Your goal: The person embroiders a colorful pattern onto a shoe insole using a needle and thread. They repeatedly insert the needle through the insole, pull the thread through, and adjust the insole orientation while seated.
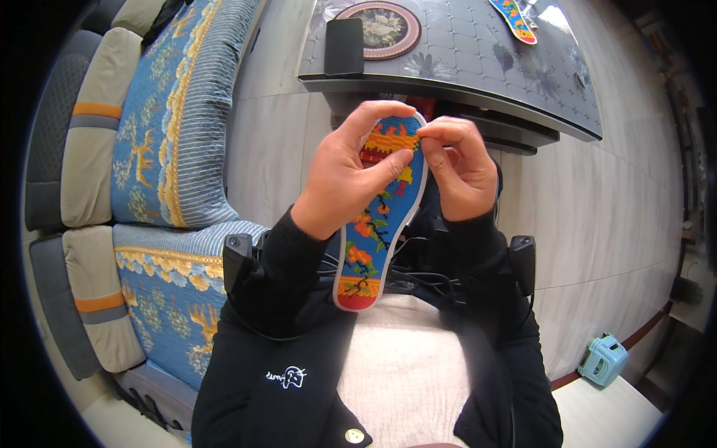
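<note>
In front of my body is a cross-stitched shoe insole (386, 224) with a white edge, a blue ground, orange flowers, green leaves and a red heel. My left hand (358, 168) grips its broad upper part, the thumb lying across the stitched face and the index finger curled over the top. At the insole's right edge, near the top, my right hand (462, 165) has its thumb and index finger pinched together. Whether a needle or thread sits in that pinch is too small to tell.
Ahead stands a dark coffee table (454, 61) bearing a black phone (344, 47), a round floral mat (392, 31) and a second stitched insole (515, 23). A sofa (162, 129) with blue covers runs along the left. Cables (420, 277) lie near my lap. A light-blue plastic box (604, 359) is at lower right.
</note>
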`<state>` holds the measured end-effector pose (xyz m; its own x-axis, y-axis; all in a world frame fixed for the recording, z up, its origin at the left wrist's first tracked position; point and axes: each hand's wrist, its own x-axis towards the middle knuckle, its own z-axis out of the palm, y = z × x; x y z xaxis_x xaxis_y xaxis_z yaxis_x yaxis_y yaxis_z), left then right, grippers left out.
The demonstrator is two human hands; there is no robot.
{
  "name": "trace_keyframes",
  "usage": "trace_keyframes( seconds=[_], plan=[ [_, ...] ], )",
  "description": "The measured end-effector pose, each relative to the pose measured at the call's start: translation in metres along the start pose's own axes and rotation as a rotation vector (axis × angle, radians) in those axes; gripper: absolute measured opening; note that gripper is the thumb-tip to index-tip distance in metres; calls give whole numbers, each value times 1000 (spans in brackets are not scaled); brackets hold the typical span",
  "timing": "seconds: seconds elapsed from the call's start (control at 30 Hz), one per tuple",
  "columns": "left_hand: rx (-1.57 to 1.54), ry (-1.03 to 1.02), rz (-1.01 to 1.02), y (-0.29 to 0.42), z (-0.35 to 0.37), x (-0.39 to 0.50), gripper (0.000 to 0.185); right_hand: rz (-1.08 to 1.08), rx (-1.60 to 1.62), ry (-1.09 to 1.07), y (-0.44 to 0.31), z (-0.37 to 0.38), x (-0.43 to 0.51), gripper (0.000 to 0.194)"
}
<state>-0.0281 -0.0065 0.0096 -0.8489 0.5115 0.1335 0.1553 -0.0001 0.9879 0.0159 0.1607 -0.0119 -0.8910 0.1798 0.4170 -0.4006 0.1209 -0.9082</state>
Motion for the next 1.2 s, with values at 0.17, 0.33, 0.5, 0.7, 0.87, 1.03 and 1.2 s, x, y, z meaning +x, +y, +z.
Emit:
trace_keyframes(
  seconds=[0.17, 0.33, 0.5, 0.7, 0.87, 1.03, 1.2],
  plan=[
    [68, -6, 25, -9, -2, 3, 43, 55, 168, 70, -1, -7, 1, 9],
    [4, 91, -40, -16, -27, -2, 43, 357, 571, 142, 15, -57, -1, 12],
    [-23, 316, -111, -20, -65, -18, 45, 264, 368, 409, 33, -150, -13, 11],
    [-180, 280, -173, -23, -48, -18, 58, 373, 381, 763, 50, -148, -25, 10],
    [-100, 230, -139, -15, -20, -16, 54, 221, -9, 52, 24, -55, -23, 9],
    [-130, 177, -230, -8, -15, -16, 44, 18, -316, -95, -15, -12, -10, 13],
    [-120, 179, -228, -7, -12, -18, 42, -17, -397, -62, -18, -3, -8, 14]
  ],
)
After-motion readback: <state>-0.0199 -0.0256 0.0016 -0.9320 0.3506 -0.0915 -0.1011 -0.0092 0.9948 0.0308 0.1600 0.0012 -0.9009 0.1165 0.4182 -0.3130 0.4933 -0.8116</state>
